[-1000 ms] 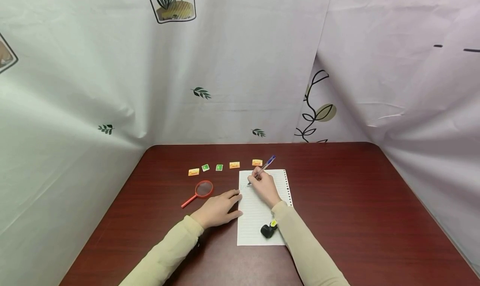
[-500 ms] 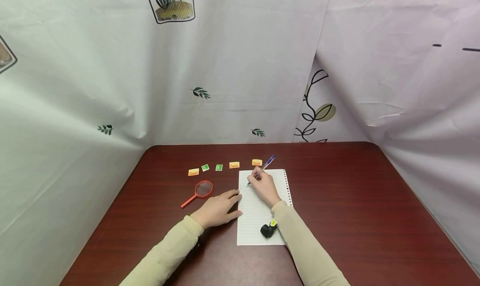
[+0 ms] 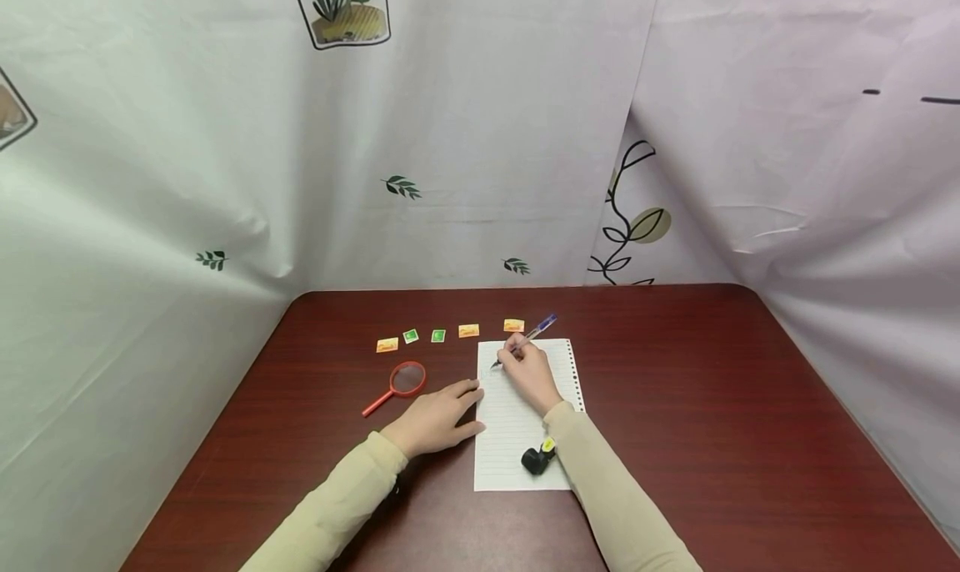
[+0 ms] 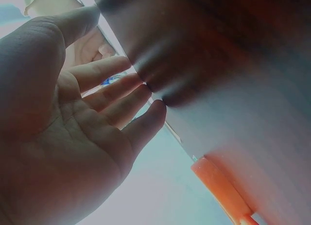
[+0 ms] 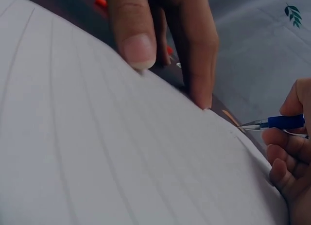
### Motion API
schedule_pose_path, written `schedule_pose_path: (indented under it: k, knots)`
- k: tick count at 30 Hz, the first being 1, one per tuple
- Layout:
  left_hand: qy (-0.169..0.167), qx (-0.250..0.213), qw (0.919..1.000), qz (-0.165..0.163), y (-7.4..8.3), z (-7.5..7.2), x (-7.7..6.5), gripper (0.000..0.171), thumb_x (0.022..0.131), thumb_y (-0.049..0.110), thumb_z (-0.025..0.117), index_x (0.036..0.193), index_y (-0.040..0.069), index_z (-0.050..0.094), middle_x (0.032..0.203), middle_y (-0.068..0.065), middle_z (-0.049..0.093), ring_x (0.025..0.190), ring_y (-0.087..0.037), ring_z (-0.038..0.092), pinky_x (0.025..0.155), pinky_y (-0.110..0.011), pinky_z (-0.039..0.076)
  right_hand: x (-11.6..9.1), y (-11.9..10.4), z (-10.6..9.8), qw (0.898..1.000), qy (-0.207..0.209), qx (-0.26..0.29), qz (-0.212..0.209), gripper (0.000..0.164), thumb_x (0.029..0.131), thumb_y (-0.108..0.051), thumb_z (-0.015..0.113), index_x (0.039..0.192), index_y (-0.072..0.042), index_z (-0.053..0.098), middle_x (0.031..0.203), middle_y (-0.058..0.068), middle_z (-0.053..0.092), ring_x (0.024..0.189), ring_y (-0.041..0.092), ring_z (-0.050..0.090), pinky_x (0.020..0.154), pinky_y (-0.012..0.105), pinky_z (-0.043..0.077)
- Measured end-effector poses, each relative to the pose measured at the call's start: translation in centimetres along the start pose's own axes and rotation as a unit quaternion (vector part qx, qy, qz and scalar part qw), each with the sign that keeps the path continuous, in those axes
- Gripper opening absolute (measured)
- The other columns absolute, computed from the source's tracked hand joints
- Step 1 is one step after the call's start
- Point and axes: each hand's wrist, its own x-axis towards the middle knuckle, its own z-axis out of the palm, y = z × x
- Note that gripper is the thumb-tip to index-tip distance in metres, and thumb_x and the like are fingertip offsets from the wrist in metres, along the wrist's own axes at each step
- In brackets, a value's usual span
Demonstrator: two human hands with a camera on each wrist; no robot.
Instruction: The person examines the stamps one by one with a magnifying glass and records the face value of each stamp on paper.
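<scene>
My right hand [image 3: 531, 378] pinches a blue-ended ballpoint pen [image 3: 543, 325] over the upper left of a lined sheet of paper [image 3: 510, 459]. In the right wrist view, the tip of the pen [image 5: 257, 124] is right at the paper's surface. Faint marks show near the tip in the head view. My left hand [image 3: 435, 419] lies palm down at the sheet's left edge, its fingers extended and fingertips on the margin. Beyond that hand rests a red magnifying glass [image 3: 407, 378]; its orange-red handle [image 4: 221, 188] appears in the left wrist view.
Along the back of the dark red table [image 3: 712, 405] runs a row of small orange and green stamp-like pieces, including an orange one [image 3: 468, 330] and a green one [image 3: 438, 336]. A black wrist camera [image 3: 536, 460] overlaps the paper's lower part. Pale printed cloth [image 3: 480, 138] hangs behind.
The pen's upper end has tipped to the right and slightly down, and its tip has shifted slightly left and up the sheet. My left hand has stayed put.
</scene>
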Motion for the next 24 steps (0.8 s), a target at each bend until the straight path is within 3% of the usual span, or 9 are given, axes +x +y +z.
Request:
schedule_pose_path:
  k: [9,16,19,24]
  knots:
    - [-0.009,0.001,0.9999,-0.007,0.0,0.0,0.0,0.059,0.096,0.045,0.066,0.141,0.007,0.059,0.146,-0.014,0.053,0.130,-0.027,0.056,0.098,-0.043,0.051,0.4,0.0,-1.0,0.999,0.015,0.032,0.010,0.005,0.092,-0.018,0.059,0.090,-0.016,0.063,0.079,-0.002,0.069,0.074,0.016,0.062,0.069,0.031,0.047]
    - [-0.010,0.006,0.9999,-0.006,-0.1,0.2,0.0,0.060,0.095,0.047,0.067,0.141,0.008,0.059,0.145,-0.014,0.054,0.129,-0.028,0.056,0.097,-0.043,0.052,0.5,-0.8,-3.1,0.997,0.031,0.064,0.002,0.005,0.093,-0.011,0.062,0.097,-0.009,0.064,0.085,0.007,0.070,0.079,0.019,0.065,0.069,0.028,0.051]
    - [-0.009,0.004,0.9999,-0.004,-0.1,0.3,0.0,0.060,0.096,0.046,0.067,0.141,0.008,0.059,0.145,-0.014,0.053,0.129,-0.027,0.056,0.097,-0.043,0.052,0.7,-0.7,-4.8,0.998,0.039,0.038,-0.010,0.008,0.094,-0.010,0.065,0.101,-0.008,0.066,0.090,0.010,0.071,0.082,0.020,0.065,0.071,0.028,0.051]
    - [0.002,-0.003,1.0000,0.002,-0.1,0.2,-0.1,0.058,0.096,0.042,0.068,0.141,0.006,0.059,0.145,-0.015,0.053,0.129,-0.028,0.056,0.097,-0.043,0.052,0.4,0.7,-9.3,0.998,0.021,-0.041,-0.047,0.014,0.096,-0.014,0.067,0.110,-0.012,0.068,0.107,0.010,0.072,0.095,0.023,0.066,0.081,0.039,0.052]
